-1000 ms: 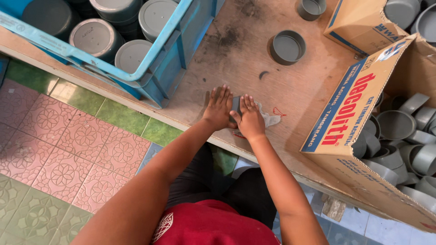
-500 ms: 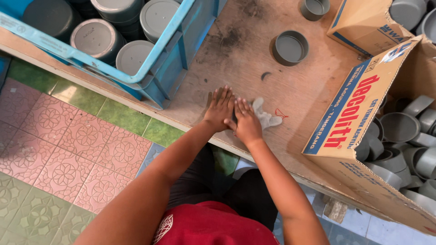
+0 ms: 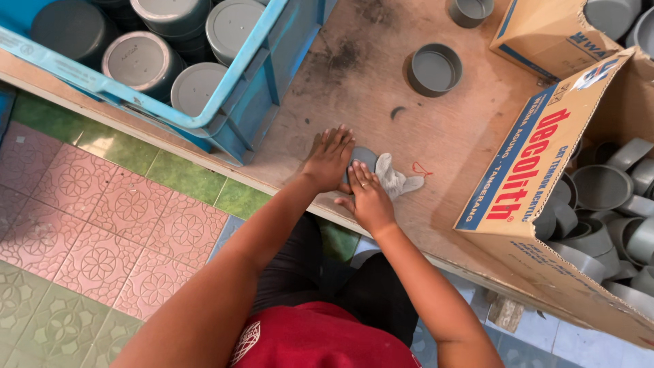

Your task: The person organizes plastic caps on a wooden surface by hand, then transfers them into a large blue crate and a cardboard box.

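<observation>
1. Seen from above, near the middle of the frame, the left hand [image 3: 328,158] is laid flat on a worn wooden table [image 3: 470,129], fingers spread and pressed against the left edge of a small grey cap [image 3: 363,157]; nothing is gripped by it.
2. Just right of it and lower, the right hand [image 3: 368,200] is bent over the same cap, fingers curled down onto it. Whether the cap is pinched or only pressed cannot be told, as most of it is hidden.
3. A crumpled white rag [image 3: 395,178] is seen touching the cap on its right, partly under the right fingers.
4. Further up the table, one open grey cap [image 3: 434,69] is left standing apart, and another [image 3: 470,10] is cut off by the top edge.
5. A blue crate [image 3: 262,65] at upper left is filled with grey lidded pots; a cardboard box [image 3: 538,170] at right is crowded with loose grey caps.
6. As a judgement: the cap in hand appears to be mid-wipe, many pieces are already stacked in the crate, and many are still waiting in the box.
7. Compared with half a second ago, the hands are found at the same spot, while more of the rag is shown spread out to the right.
</observation>
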